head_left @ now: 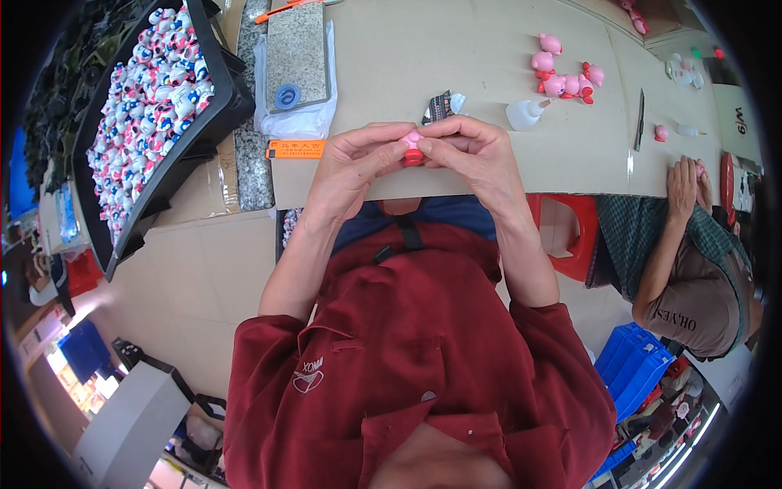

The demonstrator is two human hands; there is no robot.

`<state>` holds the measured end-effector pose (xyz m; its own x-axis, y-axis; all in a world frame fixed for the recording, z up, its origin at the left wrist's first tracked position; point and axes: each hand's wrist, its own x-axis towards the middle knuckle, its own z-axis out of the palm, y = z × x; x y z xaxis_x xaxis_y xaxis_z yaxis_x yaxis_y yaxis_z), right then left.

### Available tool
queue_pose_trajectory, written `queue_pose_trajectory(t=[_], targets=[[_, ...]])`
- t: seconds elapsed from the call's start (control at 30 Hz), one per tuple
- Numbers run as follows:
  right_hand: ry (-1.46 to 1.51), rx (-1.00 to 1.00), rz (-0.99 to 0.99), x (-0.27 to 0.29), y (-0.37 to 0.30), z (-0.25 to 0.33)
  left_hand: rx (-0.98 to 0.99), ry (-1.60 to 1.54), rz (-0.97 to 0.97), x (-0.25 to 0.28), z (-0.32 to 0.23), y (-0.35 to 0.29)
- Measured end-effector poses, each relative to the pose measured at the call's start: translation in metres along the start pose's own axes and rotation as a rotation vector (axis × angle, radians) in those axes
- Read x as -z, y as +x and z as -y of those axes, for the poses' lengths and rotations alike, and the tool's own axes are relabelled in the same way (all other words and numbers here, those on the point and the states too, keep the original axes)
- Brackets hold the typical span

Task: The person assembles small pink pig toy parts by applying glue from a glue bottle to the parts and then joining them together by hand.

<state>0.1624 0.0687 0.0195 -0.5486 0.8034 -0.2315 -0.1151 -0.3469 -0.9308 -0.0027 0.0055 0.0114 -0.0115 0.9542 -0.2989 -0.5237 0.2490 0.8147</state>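
Observation:
A small pink toy figure (pixel 414 147) with a red part at its lower end is pinched between my two hands, just above the table's near edge. The fingers and thumb of my left hand (pixel 362 159) close on it from the left. From the right, my right hand (pixel 472 151) grips it in the same way, so parts of the figure are hidden. Just beyond my fingers lies a dark, crumpled printed wrapper (pixel 437 107). An orange printed strip (pixel 296 149) lies beside my left hand. To the right stands a white squeeze bottle (pixel 525 114) with a thin tip.
Several pink figures (pixel 551 84) lie at the far right of the table (pixel 391 49). A black bin (pixel 228 98) heaped with white, blue and pink figures (pixel 151 106) stands left. A grey stone slab (pixel 296 53) bears a blue ring (pixel 287 96). At right, a co-worker's hands (pixel 684 186) hold something small.

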Motion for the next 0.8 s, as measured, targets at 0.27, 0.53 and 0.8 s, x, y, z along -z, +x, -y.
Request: queue_pose_trajectory(t=[0.27,0.53,0.8], targets=[[-0.011,0.010,0.028,-0.0005,-0.0005,0.0008,0.034,-0.049,-0.035,-0.0017,-0.0041,-0.0015],[-0.018,0.056,0.020,-0.0017,-0.0033,0.0000,0.073,0.039,0.000,0.0029,-0.0031,-0.0017],[-0.027,0.115,-0.012,-0.0059,-0.0051,-0.0032,0.019,0.009,-0.019,-0.0003,-0.0011,-0.0015]])
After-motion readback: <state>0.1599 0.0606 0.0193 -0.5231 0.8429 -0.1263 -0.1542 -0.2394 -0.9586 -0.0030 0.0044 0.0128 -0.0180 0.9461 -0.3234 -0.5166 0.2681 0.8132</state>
